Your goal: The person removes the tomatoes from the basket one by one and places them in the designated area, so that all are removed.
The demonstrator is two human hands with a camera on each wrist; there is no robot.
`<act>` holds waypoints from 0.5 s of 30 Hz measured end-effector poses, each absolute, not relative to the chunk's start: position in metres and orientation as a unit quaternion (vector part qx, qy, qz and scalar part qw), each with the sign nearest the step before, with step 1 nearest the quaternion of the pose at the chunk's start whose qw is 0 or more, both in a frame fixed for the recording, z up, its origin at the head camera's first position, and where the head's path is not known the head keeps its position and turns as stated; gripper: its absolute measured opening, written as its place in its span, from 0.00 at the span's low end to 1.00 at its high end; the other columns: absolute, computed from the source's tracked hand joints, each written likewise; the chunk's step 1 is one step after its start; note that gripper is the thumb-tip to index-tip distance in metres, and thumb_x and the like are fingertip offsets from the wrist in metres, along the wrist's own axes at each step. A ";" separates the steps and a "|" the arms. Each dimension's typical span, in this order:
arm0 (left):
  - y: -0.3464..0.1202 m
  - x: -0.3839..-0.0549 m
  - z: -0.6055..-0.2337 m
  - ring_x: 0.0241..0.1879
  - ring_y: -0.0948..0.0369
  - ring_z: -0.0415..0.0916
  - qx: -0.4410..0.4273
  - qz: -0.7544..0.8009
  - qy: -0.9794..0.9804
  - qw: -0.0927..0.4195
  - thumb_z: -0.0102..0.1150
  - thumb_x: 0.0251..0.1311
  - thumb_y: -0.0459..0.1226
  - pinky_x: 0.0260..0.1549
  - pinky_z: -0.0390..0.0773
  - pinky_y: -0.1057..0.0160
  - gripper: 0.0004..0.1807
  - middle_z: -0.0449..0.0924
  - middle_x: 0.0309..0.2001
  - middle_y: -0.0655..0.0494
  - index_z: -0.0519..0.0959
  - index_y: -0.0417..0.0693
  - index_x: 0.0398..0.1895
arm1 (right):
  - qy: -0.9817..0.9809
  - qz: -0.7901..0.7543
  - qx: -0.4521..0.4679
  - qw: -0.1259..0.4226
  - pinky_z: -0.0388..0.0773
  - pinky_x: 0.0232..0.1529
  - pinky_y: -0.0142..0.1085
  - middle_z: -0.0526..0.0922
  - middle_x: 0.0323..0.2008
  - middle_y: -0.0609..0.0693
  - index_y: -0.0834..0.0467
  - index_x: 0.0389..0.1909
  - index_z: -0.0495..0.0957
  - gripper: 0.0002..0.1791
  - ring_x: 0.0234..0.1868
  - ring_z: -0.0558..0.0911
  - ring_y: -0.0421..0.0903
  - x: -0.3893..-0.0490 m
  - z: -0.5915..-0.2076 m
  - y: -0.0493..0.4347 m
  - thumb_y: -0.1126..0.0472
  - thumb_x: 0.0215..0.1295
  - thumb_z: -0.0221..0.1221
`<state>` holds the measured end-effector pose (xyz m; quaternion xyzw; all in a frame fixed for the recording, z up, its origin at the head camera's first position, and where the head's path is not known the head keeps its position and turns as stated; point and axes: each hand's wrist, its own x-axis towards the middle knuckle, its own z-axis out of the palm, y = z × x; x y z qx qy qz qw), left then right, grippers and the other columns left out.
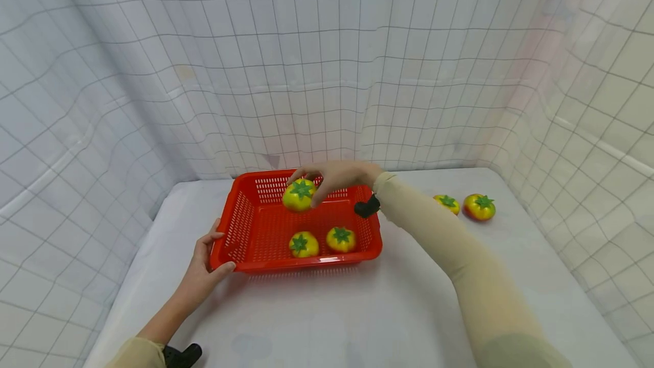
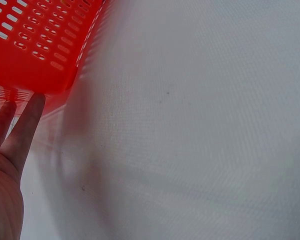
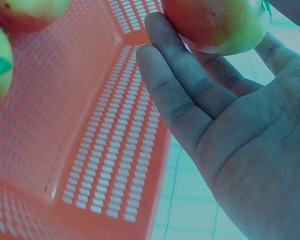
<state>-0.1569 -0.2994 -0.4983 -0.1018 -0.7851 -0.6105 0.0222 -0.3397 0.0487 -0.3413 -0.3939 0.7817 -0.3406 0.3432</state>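
In the head view, my right hand (image 1: 339, 178) pinches a yellow-red tomato (image 1: 298, 196) with a green star-shaped top, holding it over the red plastic basket (image 1: 296, 266). The right wrist view shows that tomato (image 3: 220, 25) between the thumb side and the fingers. Two more tomatoes lie in the basket near its front wall, one (image 1: 304, 245) left of the other (image 1: 341, 239). My left hand (image 1: 201, 271) holds the basket's front left corner, thumb at the front rim and fingers along the left side. Two of its fingers (image 2: 25, 130) touch the slotted wall in the left wrist view.
Right of the basket, two tomatoes lie on the white table (image 1: 409, 300): one (image 1: 447, 203) partly behind my right sleeve, the other (image 1: 479, 207) farther right. White grid-patterned curtains (image 1: 317, 72) stand around the table at the back and sides.
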 end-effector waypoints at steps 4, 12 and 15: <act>-0.299 -0.157 -0.498 0.67 0.73 0.58 -0.108 -0.609 -0.785 0.026 0.59 0.68 0.27 0.49 0.79 0.71 0.37 0.31 0.84 0.57 0.50 0.48 0.72 | 0.791 -0.339 -0.395 0.320 0.78 0.57 0.44 0.74 0.62 0.44 0.38 0.67 0.70 0.35 0.63 0.71 0.47 -0.341 -0.335 0.068 0.56 0.59 0.71; -0.299 -0.156 -0.499 0.67 0.76 0.56 -0.106 -0.598 -0.794 0.029 0.59 0.69 0.29 0.49 0.78 0.73 0.35 0.32 0.84 0.56 0.51 0.47 0.71 | 0.778 -0.392 -0.348 0.345 0.78 0.59 0.49 0.71 0.66 0.47 0.37 0.67 0.71 0.37 0.65 0.70 0.50 -0.342 -0.330 0.106 0.61 0.58 0.71; -0.299 -0.156 -0.499 0.67 0.76 0.57 -0.104 -0.596 -0.796 0.029 0.59 0.69 0.29 0.49 0.78 0.74 0.35 0.33 0.84 0.56 0.51 0.47 0.71 | 0.775 -0.402 -0.346 0.343 0.77 0.60 0.49 0.70 0.66 0.48 0.37 0.68 0.70 0.37 0.66 0.69 0.50 -0.342 -0.330 0.120 0.61 0.58 0.70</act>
